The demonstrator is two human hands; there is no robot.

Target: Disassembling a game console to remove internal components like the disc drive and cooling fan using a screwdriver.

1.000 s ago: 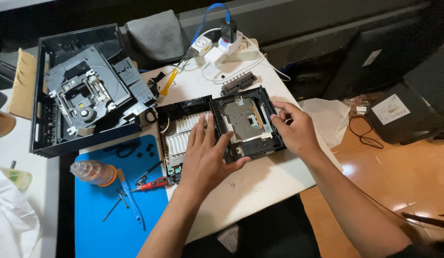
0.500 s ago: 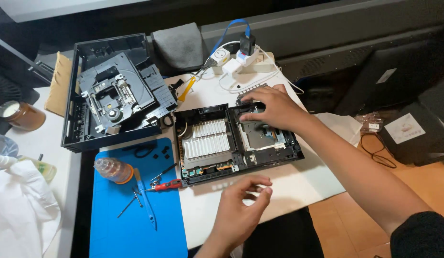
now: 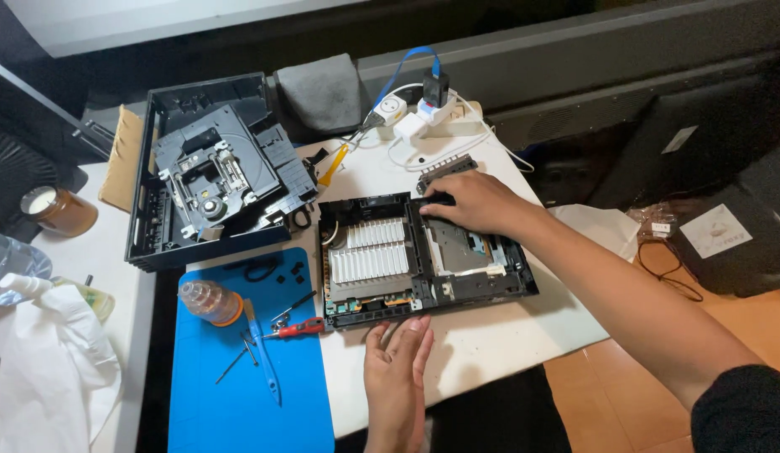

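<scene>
An opened black console chassis (image 3: 507,283) lies on the white table (image 3: 491,340), with a silver finned heatsink (image 3: 369,252) on its left half and a metal plate on its right. My right hand (image 3: 474,204) rests on the chassis's far edge, fingers curled over a small black part there. My left hand (image 3: 397,369) lies flat on the table with fingers apart, its fingertips touching the chassis's near edge. It holds nothing.
A black case shell holding a disc drive (image 3: 214,180) sits at the back left. A blue mat (image 3: 239,394) carries a small bottle (image 3: 207,300), red-handled cutters (image 3: 304,328) and thin tools. Power strip with plugs (image 3: 423,117) at the back; amber jar (image 3: 59,210) far left.
My left hand came off the heatsink, drew back toward me, then settled flat at the chassis's near edge. My right hand shifted from the metal plate to the far edge.
</scene>
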